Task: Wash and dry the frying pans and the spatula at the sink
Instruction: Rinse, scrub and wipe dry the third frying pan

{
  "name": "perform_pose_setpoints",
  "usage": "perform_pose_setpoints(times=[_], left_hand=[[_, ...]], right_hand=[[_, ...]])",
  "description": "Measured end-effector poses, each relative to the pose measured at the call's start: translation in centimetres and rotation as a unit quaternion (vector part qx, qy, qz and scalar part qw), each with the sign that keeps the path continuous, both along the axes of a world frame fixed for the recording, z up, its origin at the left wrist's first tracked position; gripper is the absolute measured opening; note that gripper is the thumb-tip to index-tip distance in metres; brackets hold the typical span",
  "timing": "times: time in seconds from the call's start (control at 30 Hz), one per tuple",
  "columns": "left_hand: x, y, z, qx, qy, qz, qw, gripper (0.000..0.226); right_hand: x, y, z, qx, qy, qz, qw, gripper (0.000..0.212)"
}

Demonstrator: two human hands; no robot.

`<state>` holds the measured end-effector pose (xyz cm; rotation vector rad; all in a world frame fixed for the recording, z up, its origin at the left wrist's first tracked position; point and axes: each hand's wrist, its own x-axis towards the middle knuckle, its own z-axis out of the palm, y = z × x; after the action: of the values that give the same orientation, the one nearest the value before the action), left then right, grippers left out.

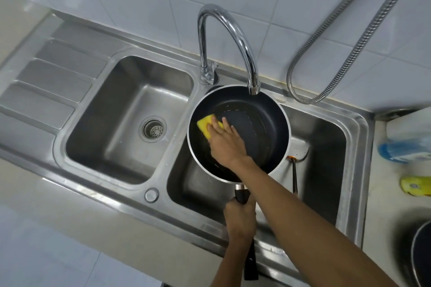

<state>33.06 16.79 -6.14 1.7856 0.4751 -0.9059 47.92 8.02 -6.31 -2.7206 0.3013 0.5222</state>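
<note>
- At the sink [98, 179], a shiny tap [233, 37] bends over the right bowl [326, 142]. Its mouth is just above the far rim of the frying pan [265, 123].
- A metal hose [349, 53] hangs on the tiled wall behind.
- On the counter to the right are a blue bottle [391, 149], a yellow thing [417, 185] and a second dark pan [422, 256], cut off by the picture's edge.
- The left bowl [121, 100] has a round drain strainer [153, 128] at its bottom.
- The frying pan is over the right bowl. A spatula [300, 148] lies under it and pokes out on the right.
- A yellow sponge [206, 124] sits inside the pan, on its left side.
- The left hand [240, 216] grips the pan's black handle [241, 192], with its fingers curled round it.
- The right hand [227, 142] lies on the sponge with straight, spread fingers and presses it down. Its arm crosses over the handle.
</note>
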Motion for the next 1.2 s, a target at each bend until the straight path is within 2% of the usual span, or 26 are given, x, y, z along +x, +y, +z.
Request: perform_pose_setpoints(times=[0.13, 0.27, 0.37, 0.47, 0.6, 0.7, 0.83, 1.03, 1.1, 1.2], left_hand=[[0.1, -0.3, 0.3, 0.005, 0.003, 0.011, 1.000, 0.035], [0.1, -0.3, 0.6, 0.007, -0.004, 0.015, 1.000, 0.038], [0.1, -0.3, 0.6, 0.003, -0.003, 0.022, 1.000, 0.039], [0.1, -0.2, 0.6, 0.002, 0.001, 0.010, 1.000, 0.037], [0.0, 0.2, 0.4, 0.013, -0.004, -0.022, 1.000, 0.036], [0.0, 0.0, 0.7, -0.001, 0.009, -0.009, 1.000, 0.030], [0.1, -0.2, 0.7, 0.000, -0.003, 0.003, 1.000, 0.035], [0.2, -0.3, 0.9, 0.014, -0.004, 0.013, 1.000, 0.040], [0.2, -0.3, 0.8, 0.026, -0.002, 0.009, 1.000, 0.040], [0.2, -0.3, 0.9, 0.024, -0.006, -0.005, 1.000, 0.038]], right_hand=[[2.5, -5.5, 0.1, -0.046, 0.010, -0.044, 0.998, 0.064], [-2.1, -9.4, -0.5, -0.086, 0.009, -0.077, 0.993, 0.065], [-8.1, -8.6, -0.9, -0.094, 0.006, -0.062, 0.994, 0.071], [-11.5, -5.0, -1.0, -0.055, -0.010, -0.007, 0.998, 0.067], [-7.3, 0.3, -0.6, 0.017, -0.019, 0.051, 0.998, 0.062], [-0.9, 0.5, -0.4, -0.002, -0.009, 0.060, 0.998, 0.065], [3.2, -5.2, -0.2, -0.050, 0.005, 0.029, 0.998, 0.065], [-3.0, -10.9, -0.5, -0.097, -0.003, -0.042, 0.994, 0.067], [-6.7, -9.7, -0.2, -0.090, -0.003, -0.060, 0.994, 0.068], [-11.1, -5.5, 0.6, -0.062, -0.007, -0.029, 0.998, 0.065]])
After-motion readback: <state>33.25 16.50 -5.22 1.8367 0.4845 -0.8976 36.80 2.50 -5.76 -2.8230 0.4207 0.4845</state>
